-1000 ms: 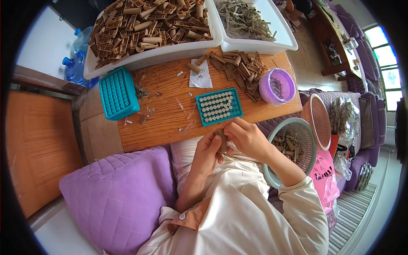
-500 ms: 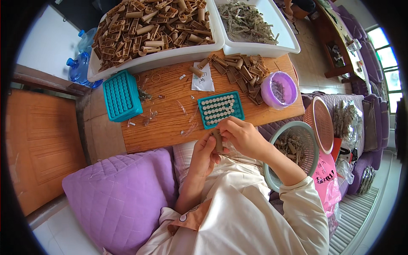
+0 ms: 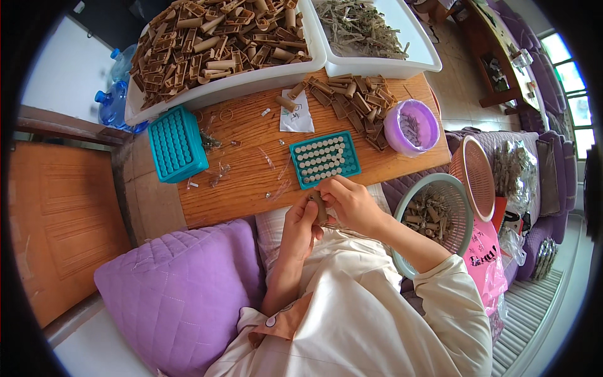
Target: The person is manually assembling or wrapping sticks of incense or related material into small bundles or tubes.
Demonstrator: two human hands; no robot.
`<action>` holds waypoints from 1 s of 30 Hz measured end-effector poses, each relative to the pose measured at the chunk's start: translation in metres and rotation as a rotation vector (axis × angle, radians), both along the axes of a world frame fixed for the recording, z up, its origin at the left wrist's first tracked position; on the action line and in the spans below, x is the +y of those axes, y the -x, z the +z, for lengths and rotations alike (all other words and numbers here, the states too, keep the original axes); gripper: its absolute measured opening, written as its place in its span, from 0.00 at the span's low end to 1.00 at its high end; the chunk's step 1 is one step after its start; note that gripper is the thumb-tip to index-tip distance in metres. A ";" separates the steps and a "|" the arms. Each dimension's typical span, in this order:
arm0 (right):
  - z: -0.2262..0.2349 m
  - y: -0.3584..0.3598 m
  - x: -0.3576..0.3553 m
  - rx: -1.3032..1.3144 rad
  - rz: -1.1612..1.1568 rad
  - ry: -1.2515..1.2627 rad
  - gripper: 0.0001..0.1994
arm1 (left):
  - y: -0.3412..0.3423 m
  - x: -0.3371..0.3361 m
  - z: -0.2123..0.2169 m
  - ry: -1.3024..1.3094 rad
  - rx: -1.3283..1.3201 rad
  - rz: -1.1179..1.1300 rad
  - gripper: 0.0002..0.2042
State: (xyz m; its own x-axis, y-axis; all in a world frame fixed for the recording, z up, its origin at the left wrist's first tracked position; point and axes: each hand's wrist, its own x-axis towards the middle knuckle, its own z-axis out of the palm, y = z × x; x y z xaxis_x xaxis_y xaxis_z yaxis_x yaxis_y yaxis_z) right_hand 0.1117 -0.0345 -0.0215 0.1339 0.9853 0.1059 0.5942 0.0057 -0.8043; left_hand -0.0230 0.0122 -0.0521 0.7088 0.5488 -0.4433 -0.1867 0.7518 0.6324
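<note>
Above my lap, my left hand (image 3: 298, 227) is closed around a brown plastic casing (image 3: 319, 206), half-round and elongated, held tilted upward. My right hand (image 3: 355, 205) bends over its upper end with thumb and fingertips pinched together. Whatever sits between those fingertips is too small and hidden to make out. Just beyond the hands lies a teal tray (image 3: 350, 164) with rows of small round whitish pieces; its right part shows bare teal slots.
A big white bin (image 3: 251, 74) of brown casings and a white tub (image 3: 414, 63) of thin strips stand at the back. Loose casings (image 3: 355, 100), a purple bucket (image 3: 422, 147) and stacked teal trays (image 3: 182, 147) lie around. A grey-green basket (image 3: 461, 217) stands right.
Both hands stay at the casing, with only slight finger movement. The whole view has shifted a little; nothing is visibly taken up or let go.
</note>
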 end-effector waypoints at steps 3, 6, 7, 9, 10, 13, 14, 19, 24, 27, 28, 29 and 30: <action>-0.004 0.000 -0.001 -0.040 -0.004 -0.016 0.11 | -0.001 -0.002 -0.003 -0.037 0.025 -0.020 0.15; -0.004 -0.003 0.000 -0.090 0.039 0.035 0.11 | 0.000 -0.001 -0.004 -0.038 0.011 -0.040 0.14; -0.001 -0.006 0.001 -0.089 0.041 0.034 0.11 | -0.001 -0.002 -0.004 -0.039 0.012 -0.038 0.14; 0.007 -0.012 0.004 0.110 0.057 0.039 0.12 | -0.002 -0.004 0.000 -0.144 0.022 0.041 0.16; 0.009 -0.011 0.004 0.113 0.058 0.039 0.12 | -0.002 -0.003 0.004 -0.143 0.025 0.042 0.16; 0.013 -0.006 0.002 0.336 -0.129 -0.152 0.18 | -0.001 0.001 0.020 -0.425 0.050 0.133 0.16; 0.015 -0.003 0.000 0.339 -0.128 -0.153 0.18 | -0.001 0.000 0.022 -0.458 0.032 0.192 0.15; 0.022 0.011 -0.014 0.052 -0.059 -0.145 0.19 | 0.003 -0.004 0.032 -0.844 0.185 0.215 0.15; 0.034 0.008 -0.027 -0.007 -0.091 -0.095 0.16 | 0.010 0.015 0.048 -1.614 0.431 0.095 0.15; 0.040 0.003 -0.032 0.028 0.002 -0.053 0.16 | 0.010 0.016 0.049 -1.674 0.376 -0.046 0.16; 0.040 0.001 -0.034 0.061 0.044 -0.029 0.16 | 0.008 0.015 0.049 -1.687 0.331 0.003 0.17; 0.040 -0.001 -0.036 0.093 0.087 -0.006 0.15 | 0.006 0.013 0.050 -1.699 0.286 0.052 0.18; 0.040 -0.002 -0.038 0.095 0.088 -0.007 0.15 | 0.004 0.012 0.049 -1.700 0.288 0.052 0.18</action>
